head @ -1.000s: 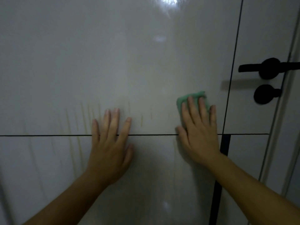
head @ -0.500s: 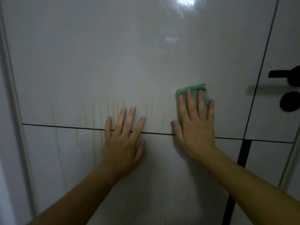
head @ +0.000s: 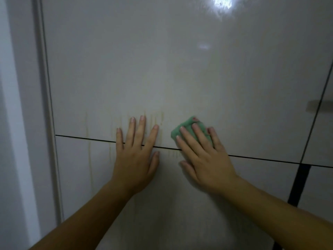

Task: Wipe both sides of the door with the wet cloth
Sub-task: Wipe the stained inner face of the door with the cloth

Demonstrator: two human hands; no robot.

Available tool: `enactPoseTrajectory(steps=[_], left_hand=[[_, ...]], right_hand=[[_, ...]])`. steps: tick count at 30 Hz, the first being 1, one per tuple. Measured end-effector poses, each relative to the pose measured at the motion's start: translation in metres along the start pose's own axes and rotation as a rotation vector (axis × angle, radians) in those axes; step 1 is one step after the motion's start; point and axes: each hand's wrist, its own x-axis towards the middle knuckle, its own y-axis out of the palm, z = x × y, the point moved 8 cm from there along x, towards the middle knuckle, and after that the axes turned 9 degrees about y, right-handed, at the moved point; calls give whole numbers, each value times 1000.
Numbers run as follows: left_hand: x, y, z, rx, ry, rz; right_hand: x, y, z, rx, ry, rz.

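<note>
A glossy white door point(head: 162, 69) fills the view, crossed by a thin black groove at hand height. Faint yellowish drip streaks point(head: 158, 120) run down it around my left hand. My left hand point(head: 137, 156) lies flat on the door with fingers spread, straddling the groove. My right hand point(head: 203, 154) presses a folded green cloth point(head: 185, 128) against the door with straight fingers; only the cloth's upper left part shows past the fingers.
The door's left edge and the white frame point(head: 27, 123) stand at the left. A vertical black groove and a wider black strip point(head: 299, 184) run down the right side. A lamp glare point(head: 222, 2) reflects near the top.
My right hand has slid the cloth leftward, close to my left hand. The view has turned left, so the black handle has left the picture and the door frame has come in.
</note>
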Motion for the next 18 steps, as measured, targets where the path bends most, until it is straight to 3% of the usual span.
enactPoseTrajectory(steps=[3,6,8,12,14,18], left_hand=[[0,-4,4,15,17,-5],[0,-8,5,-21,21,-1],[-3,-10,9,-63,11,0],[-14,-17,35,-34,-78,-4],[-19,-20,53,-17,-155,8],[-26,-20,83,-40,-256,29]], right_hand=[[13,-7,-8,-45,-88,-19],[54,-21,-41,-16,194,-83],[59,-21,-32,17,266,-91],[18,-2,26,18,-97,-1],[24,-4,25,-7,-137,-18],[81,-16,3,-10,145,-86]])
